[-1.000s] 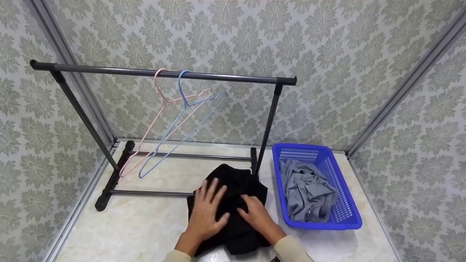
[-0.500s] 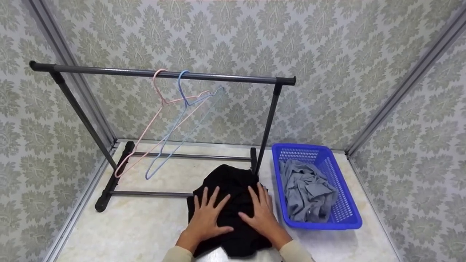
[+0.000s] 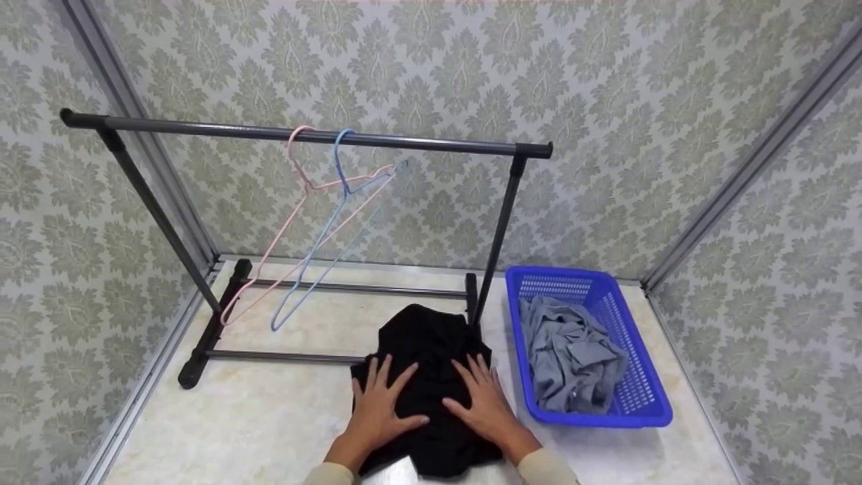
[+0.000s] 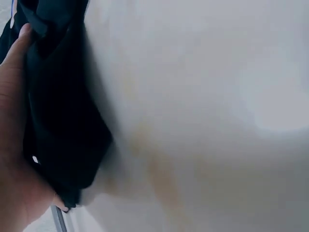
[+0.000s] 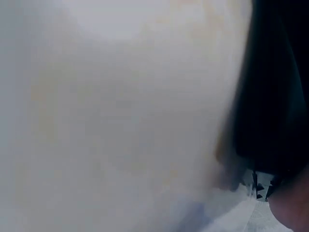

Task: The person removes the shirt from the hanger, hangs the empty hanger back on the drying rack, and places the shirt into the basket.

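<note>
A black garment (image 3: 431, 337) lies spread on the pale tabletop, its near edge towards the person. My left hand (image 3: 378, 411) rests on its left side with fingers spread. On the right side lies my right hand (image 3: 486, 403), fingers spread and straight as well. The left wrist view shows the edge of the black cloth (image 4: 63, 111) beside the left thumb. In the right wrist view, dark cloth (image 5: 275, 87) fills the right side, and only a bit of the right hand (image 5: 292, 205) shows.
A dark metal garment rack (image 3: 222, 126) stands behind, carrying a pink hanger (image 3: 277, 236) and a blue hanger (image 3: 316, 248). To the right is a blue plastic basket (image 3: 636, 350) with a crumpled grey garment (image 3: 572, 357) inside. Patterned walls enclose the back and sides.
My right hand has moved from loosely bent fingers at the cloth's middle to spread flat on its right side. The black garment looks smoother. The hangers have swung slightly.
</note>
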`<state>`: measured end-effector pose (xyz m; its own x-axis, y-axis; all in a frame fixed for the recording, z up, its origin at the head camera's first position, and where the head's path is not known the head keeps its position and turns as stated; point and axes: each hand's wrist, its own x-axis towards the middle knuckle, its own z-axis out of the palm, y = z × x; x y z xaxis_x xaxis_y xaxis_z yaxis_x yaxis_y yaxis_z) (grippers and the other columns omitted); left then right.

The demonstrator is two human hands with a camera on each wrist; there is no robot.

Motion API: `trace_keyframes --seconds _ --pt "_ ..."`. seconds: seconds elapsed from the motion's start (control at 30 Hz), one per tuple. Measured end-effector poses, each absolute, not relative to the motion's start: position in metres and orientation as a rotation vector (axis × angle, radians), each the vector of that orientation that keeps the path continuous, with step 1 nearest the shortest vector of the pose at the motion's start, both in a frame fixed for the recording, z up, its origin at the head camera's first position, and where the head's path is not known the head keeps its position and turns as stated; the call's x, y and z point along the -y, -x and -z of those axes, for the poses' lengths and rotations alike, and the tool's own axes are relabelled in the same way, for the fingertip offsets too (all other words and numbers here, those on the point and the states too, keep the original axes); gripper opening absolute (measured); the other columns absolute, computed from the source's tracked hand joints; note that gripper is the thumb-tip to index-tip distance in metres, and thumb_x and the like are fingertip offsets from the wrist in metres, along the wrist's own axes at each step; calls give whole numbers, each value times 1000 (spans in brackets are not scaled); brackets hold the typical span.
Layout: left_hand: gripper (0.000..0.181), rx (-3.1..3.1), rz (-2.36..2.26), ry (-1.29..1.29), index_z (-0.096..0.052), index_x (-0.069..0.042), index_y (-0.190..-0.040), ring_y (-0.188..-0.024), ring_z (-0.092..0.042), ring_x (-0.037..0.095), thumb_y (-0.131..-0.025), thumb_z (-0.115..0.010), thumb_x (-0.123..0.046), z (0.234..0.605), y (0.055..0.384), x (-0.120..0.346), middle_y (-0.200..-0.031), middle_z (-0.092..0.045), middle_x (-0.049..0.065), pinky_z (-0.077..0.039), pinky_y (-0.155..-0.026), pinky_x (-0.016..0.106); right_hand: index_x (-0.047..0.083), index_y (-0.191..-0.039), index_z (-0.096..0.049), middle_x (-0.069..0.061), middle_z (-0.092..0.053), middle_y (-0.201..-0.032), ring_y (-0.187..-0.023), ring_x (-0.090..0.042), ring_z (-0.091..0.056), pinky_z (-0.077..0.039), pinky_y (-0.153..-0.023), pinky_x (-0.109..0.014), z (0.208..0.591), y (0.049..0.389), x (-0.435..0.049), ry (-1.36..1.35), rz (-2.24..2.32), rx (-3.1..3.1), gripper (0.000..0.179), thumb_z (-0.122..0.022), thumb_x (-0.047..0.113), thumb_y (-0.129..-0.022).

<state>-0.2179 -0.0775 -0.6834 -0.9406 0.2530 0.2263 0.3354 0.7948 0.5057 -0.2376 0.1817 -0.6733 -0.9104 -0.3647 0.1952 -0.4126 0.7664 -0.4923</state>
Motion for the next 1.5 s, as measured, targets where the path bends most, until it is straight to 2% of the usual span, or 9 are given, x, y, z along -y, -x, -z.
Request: trace_keyframes --seconds 0.1,0.2,0.33,0.43,0.67,0.87,1.0,1.37,1.5 --pt "99 2748 887 528 -42 -34 -158 -149 -30 54 -75 -72 -79 686 217 78 -160 -37 27 -27 -102 87 16 -158 -43 -25 -40 -160 -153 -47 -27 -21 -118 -73 674 234 -176 -636 -904 2823 75 -62 56 -97" --pt "94 2684 985 597 -41 -32 -159 -145 -39 52 -80 -80 -63 685 218 77 -159 -39 26 -37 -103 79 13 -157 -43 -25 -44 -158 -150 -48 -34 -22 -116 -75 673 228 -168 -602 -983 2760 72 -64 49 -98" --pt "91 2652 1151 635 -39 -30 -160 -142 -45 49 -84 -87 -37 680 219 74 -161 -37 25 -48 -104 62 7 -156 -44 -25 -48 -155 -144 -48 -43 -26 -115 -74 670 222 -157 -580 -1053 2714 69 -62 44 -101" --pt "90 2643 1231 607 -39 -29 -160 -141 -47 47 -84 -87 -27 678 219 71 -160 -38 25 -50 -105 57 7 -158 -41 -23 -48 -156 -144 -47 -44 -29 -116 -70 667 221 -152 -565 -1183 2695 67 -61 41 -103" --pt "83 2526 1378 580 -44 -22 -158 -139 -51 42 -86 -85 -23 673 215 62 -153 -48 24 -48 -107 59 17 -162 -36 -15 -42 -162 -146 -37 -42 -35 -118 -58 662 222 -153 -452 -1599 2638 63 -59 33 -106" --pt "75 2418 1505 594 -47 -17 -156 -140 -52 33 -90 -82 -27 665 215 49 -153 -54 9 -45 -113 52 13 -160 -39 -14 -39 -164 -151 -37 -33 -29 -122 -38 654 226 -155 -416 -1791 2504 57 -57 22 -107" --pt "74 2381 1552 583 -47 -16 -156 -140 -52 32 -91 -81 -25 659 216 42 -153 -55 7 -43 -115 45 10 -160 -39 -15 -37 -165 -153 -36 -29 -25 -121 -28 645 228 -156 -429 -1903 2429 56 -56 17 -107" --pt "75 2293 1481 617 -47 -19 -156 -137 -56 29 -89 -82 -23 619 216 35 -151 -57 7 -46 -113 42 11 -159 -41 -13 -39 -164 -150 -22 -34 -27 -119 -20 605 226 -158 -418 -1956 2332 55 -56 13 -105" --pt "78 2251 1467 650 -47 -18 -156 -138 -55 28 -87 -84 -22 599 216 33 -151 -57 5 -44 -115 40 11 -159 -40 -13 -38 -165 -148 -11 -37 -28 -119 -19 586 223 -160 -453 -1969 2288 56 -56 10 -105"
